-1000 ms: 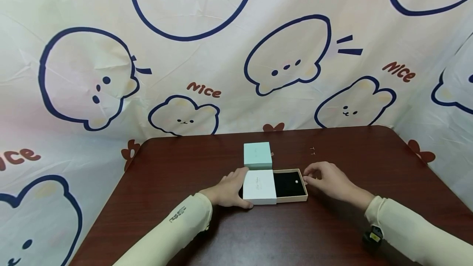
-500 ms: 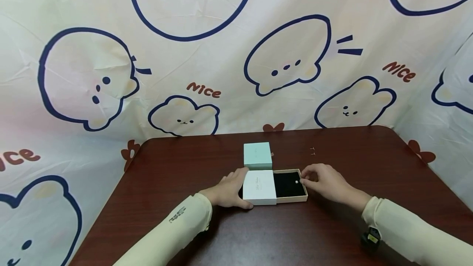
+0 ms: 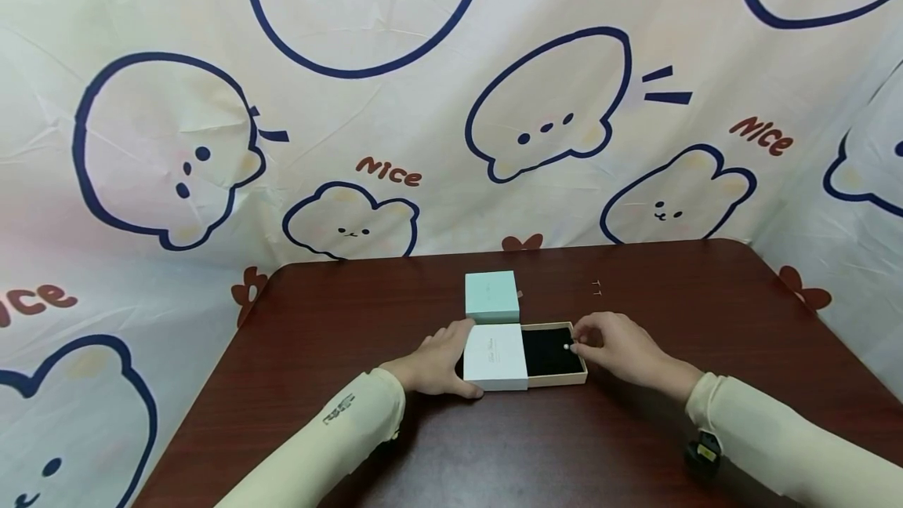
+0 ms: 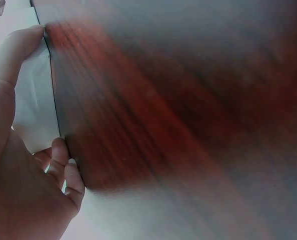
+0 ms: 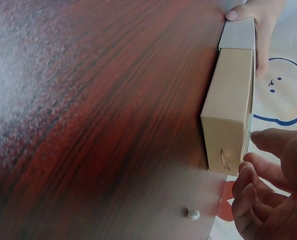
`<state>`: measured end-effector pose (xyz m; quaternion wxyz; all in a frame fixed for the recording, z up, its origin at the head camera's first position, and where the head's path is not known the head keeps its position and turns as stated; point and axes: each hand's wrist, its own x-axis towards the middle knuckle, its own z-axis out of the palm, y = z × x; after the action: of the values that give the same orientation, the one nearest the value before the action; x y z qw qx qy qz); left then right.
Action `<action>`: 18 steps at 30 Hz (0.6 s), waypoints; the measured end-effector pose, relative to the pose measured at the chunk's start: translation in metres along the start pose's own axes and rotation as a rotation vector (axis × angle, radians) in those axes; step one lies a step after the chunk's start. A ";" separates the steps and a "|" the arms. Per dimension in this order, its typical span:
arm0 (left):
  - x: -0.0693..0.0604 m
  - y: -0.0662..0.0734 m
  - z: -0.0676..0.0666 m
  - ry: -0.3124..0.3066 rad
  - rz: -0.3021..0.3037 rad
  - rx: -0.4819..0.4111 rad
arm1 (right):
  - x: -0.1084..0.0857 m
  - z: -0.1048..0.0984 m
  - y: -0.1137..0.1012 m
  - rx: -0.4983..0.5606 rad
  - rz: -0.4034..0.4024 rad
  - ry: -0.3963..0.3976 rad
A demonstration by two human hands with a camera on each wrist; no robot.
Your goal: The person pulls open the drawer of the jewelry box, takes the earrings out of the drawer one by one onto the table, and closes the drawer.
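Note:
My left hand (image 3: 439, 361) grips the left end of a white box sleeve (image 3: 495, 357), its thumb on the near side. A tan drawer (image 5: 227, 90) sticks out from the sleeve's right end, lined with a black pad (image 3: 546, 351). One small pearl stud (image 3: 567, 347) sits at the pad's right side. My right hand (image 3: 624, 347) is at the drawer's right rim, thumb and index fingertips right beside the stud. In the right wrist view those fingertips stand slightly apart, with nothing visible between them. The left wrist view shows the thumb and curled fingers along the sleeve.
A mint-green box (image 3: 491, 296) stands directly behind the white sleeve. Two tiny pin-like pieces (image 3: 596, 288) lie on the dark wooden table (image 3: 339, 304) behind my right hand. In the right wrist view a pearl (image 5: 193, 214) rests on the tabletop. A printed cloth (image 3: 395, 124) hangs behind.
My right hand has moved slightly left, from outside the drawer's end to over its rim, close to the pearl stud. The left hand and the boxes stay in place.

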<state>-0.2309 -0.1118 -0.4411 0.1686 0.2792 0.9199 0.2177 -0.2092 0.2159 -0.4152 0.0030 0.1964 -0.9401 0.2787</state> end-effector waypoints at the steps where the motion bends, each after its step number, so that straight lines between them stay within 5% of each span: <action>1: 0.000 0.000 0.000 0.000 0.000 -0.001 | 0.000 0.000 0.000 -0.003 0.000 0.001; 18: 0.000 -0.001 0.001 -0.005 0.000 -0.004 | 0.005 0.007 -0.003 -0.063 -0.005 -0.001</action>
<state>-0.2310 -0.1123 -0.4424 0.1717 0.2792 0.9190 0.2189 -0.2121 0.2080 -0.4193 0.0095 0.1986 -0.9479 0.2488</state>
